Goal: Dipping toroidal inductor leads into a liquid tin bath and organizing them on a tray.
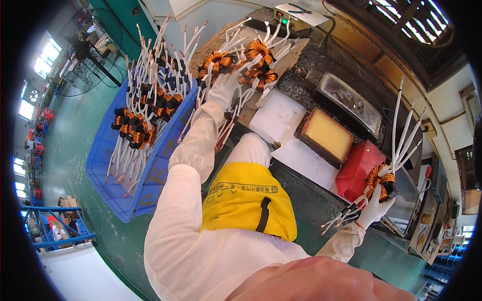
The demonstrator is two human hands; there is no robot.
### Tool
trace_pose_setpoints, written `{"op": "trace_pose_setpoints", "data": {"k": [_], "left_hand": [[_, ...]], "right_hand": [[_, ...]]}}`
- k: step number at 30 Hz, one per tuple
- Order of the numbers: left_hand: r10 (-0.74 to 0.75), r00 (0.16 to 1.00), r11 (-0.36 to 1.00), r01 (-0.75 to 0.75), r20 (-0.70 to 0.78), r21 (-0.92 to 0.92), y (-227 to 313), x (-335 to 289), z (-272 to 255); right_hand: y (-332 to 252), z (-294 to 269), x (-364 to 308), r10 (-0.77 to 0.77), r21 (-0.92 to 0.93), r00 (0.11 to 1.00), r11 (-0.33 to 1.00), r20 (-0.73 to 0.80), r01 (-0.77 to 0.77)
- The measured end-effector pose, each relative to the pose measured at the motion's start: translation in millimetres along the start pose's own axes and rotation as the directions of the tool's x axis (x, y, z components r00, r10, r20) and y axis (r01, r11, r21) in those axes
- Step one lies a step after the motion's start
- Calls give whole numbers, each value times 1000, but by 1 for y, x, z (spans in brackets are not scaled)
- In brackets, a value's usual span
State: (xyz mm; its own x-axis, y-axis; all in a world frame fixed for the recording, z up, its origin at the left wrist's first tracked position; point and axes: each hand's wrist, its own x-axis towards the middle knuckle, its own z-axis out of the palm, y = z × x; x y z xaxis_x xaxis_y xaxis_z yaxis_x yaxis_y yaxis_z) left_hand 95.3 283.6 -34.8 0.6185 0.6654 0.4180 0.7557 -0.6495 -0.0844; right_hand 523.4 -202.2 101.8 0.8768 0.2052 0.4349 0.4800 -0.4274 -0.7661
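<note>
My right hand [374,209], in a white glove, is closed on a copper-wound ring coil [380,179] at the right. White leads with metal ends stick up and down from this coil. My left hand [223,91], also gloved in white, reaches to a group of similar coils on the bench and is closed at one coil [246,76], its fingertips partly lost among the white leads. Other coils, such as an upper one [258,52] and a left one [217,60], sit around those fingers. The blue crate [173,170] on my left holds several more coils [143,131] with long leads.
A rectangular pot with a pale yellow surface [327,137] stands mid-bench. Behind it is a metal-rimmed trough [350,103]. A red bin [359,169] lies near my right hand. At the back stands a control box [291,19] with a green light. A fan [83,52] stands beyond the crate.
</note>
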Motion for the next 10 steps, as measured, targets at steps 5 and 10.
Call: {"op": "trace_pose_setpoints", "data": {"k": [5, 10], "left_hand": [[-229, 958, 973, 220, 174, 66, 12, 67, -18], [-570, 731, 743, 653, 375, -143, 10, 99, -13]], "right_hand": [[-7, -3, -3, 31, -54, 1000, 998, 3, -31], [-5, -2, -3, 56, 35, 998, 998, 32, -57]]}}
